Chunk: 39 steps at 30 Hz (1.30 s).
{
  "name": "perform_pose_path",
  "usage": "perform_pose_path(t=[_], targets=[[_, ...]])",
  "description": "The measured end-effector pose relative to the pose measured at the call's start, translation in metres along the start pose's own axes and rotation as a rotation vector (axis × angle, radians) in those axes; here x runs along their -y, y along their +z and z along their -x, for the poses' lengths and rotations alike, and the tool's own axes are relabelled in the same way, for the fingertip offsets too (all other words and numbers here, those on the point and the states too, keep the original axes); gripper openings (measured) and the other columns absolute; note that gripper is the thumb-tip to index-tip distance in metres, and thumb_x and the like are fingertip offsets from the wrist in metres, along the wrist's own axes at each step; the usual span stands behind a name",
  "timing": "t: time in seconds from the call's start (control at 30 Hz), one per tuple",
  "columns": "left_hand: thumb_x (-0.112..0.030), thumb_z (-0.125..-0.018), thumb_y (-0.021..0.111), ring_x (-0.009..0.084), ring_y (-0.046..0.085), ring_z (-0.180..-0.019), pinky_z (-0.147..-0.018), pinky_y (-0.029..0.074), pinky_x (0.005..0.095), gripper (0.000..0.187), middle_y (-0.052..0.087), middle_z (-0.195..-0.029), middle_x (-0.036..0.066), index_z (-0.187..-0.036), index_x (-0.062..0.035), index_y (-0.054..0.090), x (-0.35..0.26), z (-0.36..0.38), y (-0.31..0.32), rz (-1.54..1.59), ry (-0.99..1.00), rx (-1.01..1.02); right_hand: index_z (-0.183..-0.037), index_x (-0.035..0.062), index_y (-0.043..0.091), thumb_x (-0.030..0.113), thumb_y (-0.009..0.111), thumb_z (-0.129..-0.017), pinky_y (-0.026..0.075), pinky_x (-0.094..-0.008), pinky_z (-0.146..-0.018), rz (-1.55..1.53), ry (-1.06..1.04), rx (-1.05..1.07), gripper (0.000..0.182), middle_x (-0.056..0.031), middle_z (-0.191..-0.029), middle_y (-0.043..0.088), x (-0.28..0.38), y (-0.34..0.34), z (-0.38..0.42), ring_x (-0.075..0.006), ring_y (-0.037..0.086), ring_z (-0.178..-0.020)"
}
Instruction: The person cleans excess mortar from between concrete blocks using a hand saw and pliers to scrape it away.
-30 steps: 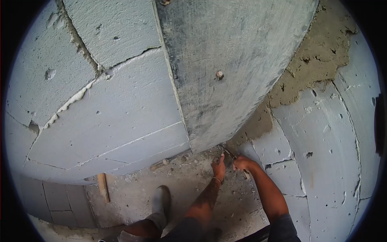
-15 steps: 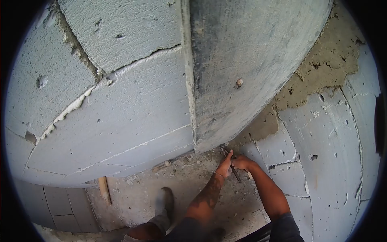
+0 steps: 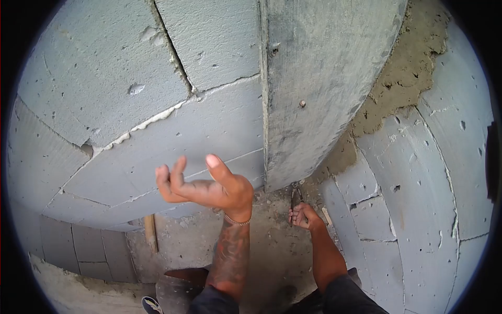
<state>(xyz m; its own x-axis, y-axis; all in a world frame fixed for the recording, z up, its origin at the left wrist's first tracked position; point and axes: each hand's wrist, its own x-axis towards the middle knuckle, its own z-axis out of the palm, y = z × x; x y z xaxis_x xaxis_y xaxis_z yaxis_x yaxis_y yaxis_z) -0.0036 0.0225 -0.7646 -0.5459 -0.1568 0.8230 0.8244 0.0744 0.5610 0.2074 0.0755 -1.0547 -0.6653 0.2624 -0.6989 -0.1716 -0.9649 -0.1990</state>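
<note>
My left hand [image 3: 214, 189] is raised in front of the block wall [image 3: 162, 175], its thumb and curled fingers apart and nothing in them. Lower down, my right hand [image 3: 303, 215] grips the handles of a pair of dark metal pincers [image 3: 296, 194]. The pincers point away from me, their head close to the foot of the grey concrete column [image 3: 314, 120]. What the jaws touch is too small to make out.
Light grey blocks form another wall [image 3: 418, 183] on the right, with rough mortar [image 3: 400, 70] between it and the column. A wooden stick [image 3: 150, 233] leans at the left wall's base. Rubble lies over the concrete floor [image 3: 183, 235]. A shoe [image 3: 151, 304] shows below.
My left hand has left the pincers and risen up and to the left, its fingers apart. My right hand still holds the pincers low by the column. The head view has shifted somewhat.
</note>
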Motion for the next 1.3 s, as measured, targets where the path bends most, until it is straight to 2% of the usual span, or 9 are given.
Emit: perform_pose_path(t=[0.1,0.17,0.23,0.53,0.9,0.97,1.1,1.2,1.3], targets=[[-0.029,-0.078,0.053,0.0302,0.022,-0.113,-0.095,0.016,0.0499,0.047,0.028,-0.111,0.016,-0.107,0.0029,0.035,-0.005,-0.090,0.046,0.032,0.450,-0.122,-0.084,-0.0021,0.047,0.011,0.039,-0.076,0.046,-0.0367,-0.063,0.265,0.025,-0.269,0.017,-0.0121,-0.075,0.051,0.011,0.025,0.015,-0.0229,0.052,-0.067],[-0.042,-0.075,0.050,0.0378,0.016,-0.120,-0.093,0.017,0.0549,0.059,0.027,-0.115,0.018,-0.113,0.0008,0.034,0.001,-0.095,0.069,-0.128,0.560,-0.125,-0.085,-0.0024,0.046,0.010,0.039,-0.075,0.046,-0.0361,-0.063,0.247,0.019,-0.302,0.017,-0.0125,-0.076,0.051,0.010,0.026,0.014,-0.0230,0.052,-0.068],[-0.045,-0.075,0.049,0.0382,0.015,-0.122,-0.094,0.017,0.0557,0.062,0.026,-0.117,0.018,-0.115,-0.0007,0.034,0.002,-0.095,0.070,-0.143,0.578,-0.096,-0.085,-0.0027,0.045,0.010,0.039,-0.075,0.046,-0.0355,-0.062,0.216,-0.003,-0.332,0.017,-0.0128,-0.077,0.051,0.008,0.028,0.005,-0.0232,0.052,-0.068],[-0.050,-0.073,0.045,0.0438,0.015,-0.122,-0.092,0.012,0.0641,0.066,0.028,-0.119,0.021,-0.120,-0.0060,0.031,0.001,-0.091,0.077,-0.193,0.589,-0.116,-0.091,-0.0034,0.045,0.007,0.044,-0.066,0.044,-0.0309,-0.070,-0.386,-0.256,0.170,0.026,-0.0089,-0.081,0.049,-0.044,0.008,-0.013,-0.0187,0.050,-0.072],[-0.049,-0.071,0.051,0.0367,0.013,-0.120,-0.090,0.007,0.0632,0.064,0.025,-0.113,0.017,-0.111,-0.0013,0.035,0.002,-0.093,0.079,-0.147,0.694,-0.064,-0.090,-0.0046,0.046,0.006,0.041,-0.070,0.045,-0.0328,-0.070,-0.294,-0.381,0.043,0.024,-0.0102,-0.079,0.049,-0.054,0.022,-0.017,-0.0202,0.050,-0.072],[-0.034,-0.074,0.051,0.0325,0.020,-0.124,-0.100,0.011,0.0532,0.058,0.028,-0.125,0.018,-0.121,-0.0048,0.034,0.008,-0.097,0.086,-0.337,0.741,-0.293,-0.091,-0.0050,0.046,0.006,0.041,-0.070,0.045,-0.0330,-0.070,-0.351,-0.429,0.019,0.024,-0.0107,-0.079,0.050,-0.060,0.022,-0.022,-0.0201,0.050,-0.072],[-0.032,-0.071,0.054,0.0325,0.020,-0.124,-0.100,0.010,0.0533,0.056,0.029,-0.124,0.018,-0.118,-0.0051,0.038,0.012,-0.100,0.088,-0.396,0.824,-0.339,-0.090,-0.0046,0.046,0.006,0.039,-0.072,0.045,-0.0332,-0.070,-0.349,-0.460,0.055,0.023,-0.0122,-0.081,0.051,-0.056,0.022,-0.025,-0.0209,0.051,-0.071],[-0.032,-0.071,0.054,0.0324,0.020,-0.124,-0.100,0.011,0.0535,0.057,0.030,-0.124,0.017,-0.118,-0.0049,0.037,-0.011,-0.082,0.077,-0.211,0.613,-0.175,-0.089,-0.0038,0.044,0.005,0.036,-0.075,0.046,-0.0342,-0.070,-0.242,-0.389,-0.010,0.019,-0.0137,-0.083,0.051,-0.064,0.017,-0.024,-0.0227,0.052,-0.074],[-0.030,-0.073,0.053,0.0333,0.021,-0.123,-0.100,0.013,0.0518,0.053,0.031,-0.124,0.017,-0.117,-0.0044,0.039,0.007,-0.094,0.087,-0.329,0.712,-0.266,-0.089,-0.0031,0.043,0.004,0.033,-0.077,0.047,-0.0358,-0.070,-0.312,-0.489,-0.026,0.017,-0.0151,-0.086,0.051,-0.073,0.017,-0.032,-0.0243,0.052,-0.075]])
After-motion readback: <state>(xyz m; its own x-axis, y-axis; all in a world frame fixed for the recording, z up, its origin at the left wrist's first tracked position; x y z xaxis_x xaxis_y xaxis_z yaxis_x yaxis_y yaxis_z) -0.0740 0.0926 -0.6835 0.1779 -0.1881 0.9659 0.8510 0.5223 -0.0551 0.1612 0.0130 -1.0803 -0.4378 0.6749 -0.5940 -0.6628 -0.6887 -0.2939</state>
